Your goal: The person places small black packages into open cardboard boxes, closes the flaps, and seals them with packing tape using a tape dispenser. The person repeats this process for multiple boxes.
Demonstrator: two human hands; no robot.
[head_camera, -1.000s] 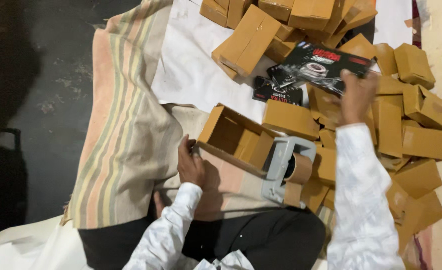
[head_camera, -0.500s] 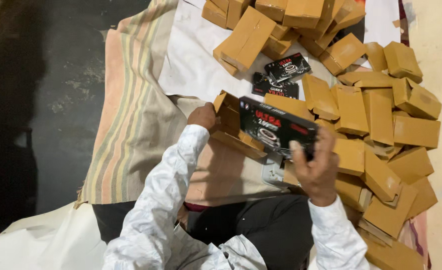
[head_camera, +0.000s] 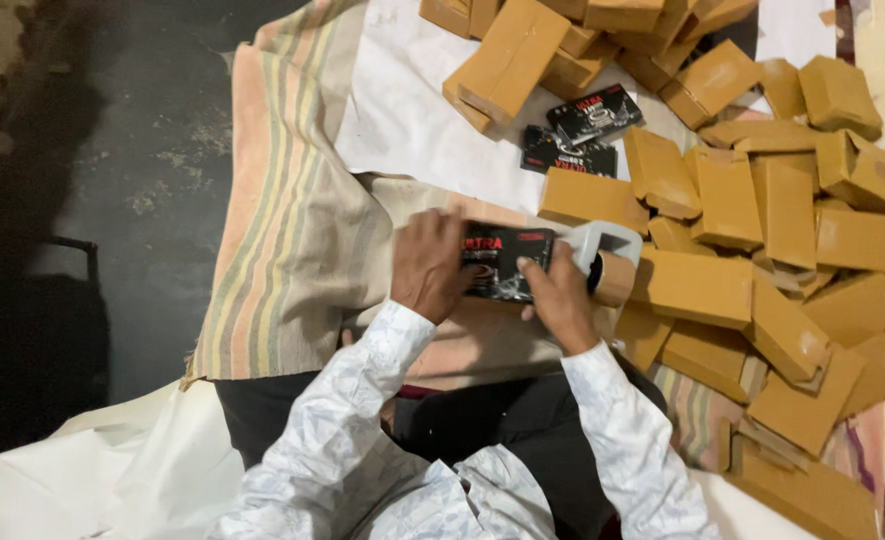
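A flat black printed packet (head_camera: pixel 503 258) lies low over my lap, pressed down where the open brown box was a moment ago. My left hand (head_camera: pixel 428 265) covers the packet's left end. My right hand (head_camera: pixel 560 292) grips its right end with the fingers curled over it. The box under the packet is hidden by both hands. Right beside my right hand sits a tape dispenser (head_camera: pixel 603 252) with a brown roll. Two more black packets (head_camera: pixel 583 135) lie on the white sheet farther away.
Many closed brown cardboard boxes (head_camera: pixel 723 290) are piled to the right and at the top. A striped cloth (head_camera: pixel 283 210) and a white sheet (head_camera: pixel 403 110) cover the floor in front. Dark bare floor (head_camera: pixel 113 150) lies to the left.
My right hand picked a black packet from the pile, carried it to the open box at my lap, and now both hands press it down there.
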